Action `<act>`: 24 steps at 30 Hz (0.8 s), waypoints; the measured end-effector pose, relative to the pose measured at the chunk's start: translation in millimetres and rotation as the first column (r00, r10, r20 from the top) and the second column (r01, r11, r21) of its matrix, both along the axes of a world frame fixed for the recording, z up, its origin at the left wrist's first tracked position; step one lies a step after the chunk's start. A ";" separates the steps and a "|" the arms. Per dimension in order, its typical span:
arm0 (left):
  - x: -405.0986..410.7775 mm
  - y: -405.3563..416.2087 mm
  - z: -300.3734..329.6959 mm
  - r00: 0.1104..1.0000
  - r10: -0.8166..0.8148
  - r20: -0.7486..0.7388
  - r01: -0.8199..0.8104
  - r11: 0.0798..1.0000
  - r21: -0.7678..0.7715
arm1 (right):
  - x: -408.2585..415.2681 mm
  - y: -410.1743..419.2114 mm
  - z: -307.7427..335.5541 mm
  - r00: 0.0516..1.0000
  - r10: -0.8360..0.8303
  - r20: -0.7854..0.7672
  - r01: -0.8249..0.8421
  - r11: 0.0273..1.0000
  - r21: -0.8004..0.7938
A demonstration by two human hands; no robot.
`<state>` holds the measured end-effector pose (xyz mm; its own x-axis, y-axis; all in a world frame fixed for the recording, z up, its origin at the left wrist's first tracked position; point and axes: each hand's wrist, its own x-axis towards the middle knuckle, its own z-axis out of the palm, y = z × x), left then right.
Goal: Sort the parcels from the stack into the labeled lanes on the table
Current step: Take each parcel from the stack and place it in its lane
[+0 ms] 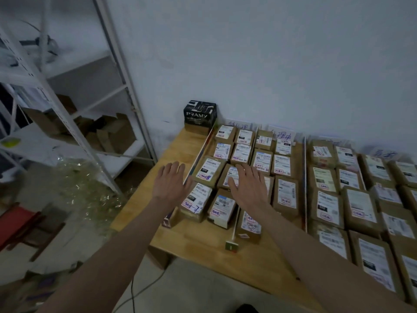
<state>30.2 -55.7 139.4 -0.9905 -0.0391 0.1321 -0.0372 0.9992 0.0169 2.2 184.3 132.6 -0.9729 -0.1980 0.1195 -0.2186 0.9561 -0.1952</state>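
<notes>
Brown cardboard parcels with white shipping labels lie in rows on a wooden table [203, 249], split into lanes by thin upright dividers [305, 177]. Handwritten lane signs [282, 134] stand against the wall behind them. My left hand [170, 180] hovers with straight fingers over the table's left edge, beside the leftmost divider [199, 154]. My right hand [247, 186] is spread flat above a parcel [230, 175] in the leftmost lane; contact cannot be told. Neither hand holds anything.
A black box marked PRAMY [200, 114] sits on a small carton at the table's far left corner. White metal shelving [74, 123] with open cartons stands to the left. Clear plastic wrap [88, 188] and a red stool [20, 222] are on the floor.
</notes>
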 end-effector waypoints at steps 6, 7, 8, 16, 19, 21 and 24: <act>-51.3 -39.6 -11.8 1.000 0.002 0.010 -0.003 1.000 0.022 | -49.4 -44.9 -9.0 1.000 -0.011 -0.016 0.011 1.000 -0.010; -62.7 -46.1 -14.0 1.000 0.002 0.009 -0.002 1.000 0.023 | -61.4 -52.0 -10.1 1.000 -0.011 -0.016 0.011 1.000 -0.010; -74.5 -52.8 -15.9 1.000 0.001 0.014 -0.002 1.000 0.022 | -74.4 -59.0 -11.3 1.000 -0.015 -0.005 0.015 1.000 -0.009; -165.0 -103.7 -29.9 0.998 -0.004 0.059 0.004 1.000 0.007 | -177.7 -108.6 -38.8 0.998 -0.014 0.065 0.017 0.999 -0.039; -195.8 -125.6 -37.8 0.995 0.007 0.101 -0.006 1.000 -0.009 | -207.8 -125.4 -45.5 0.996 -0.008 0.094 0.011 0.999 -0.038; -215.9 -138.3 -43.8 0.994 0.003 0.111 -0.001 1.000 -0.013 | -224.3 -135.2 -49.1 0.995 -0.007 0.104 0.011 0.999 -0.030; -250.3 -153.4 -51.3 0.991 -0.010 0.131 0.012 1.000 -0.010 | -252.6 -148.5 -56.6 0.991 -0.019 0.131 0.023 0.999 -0.030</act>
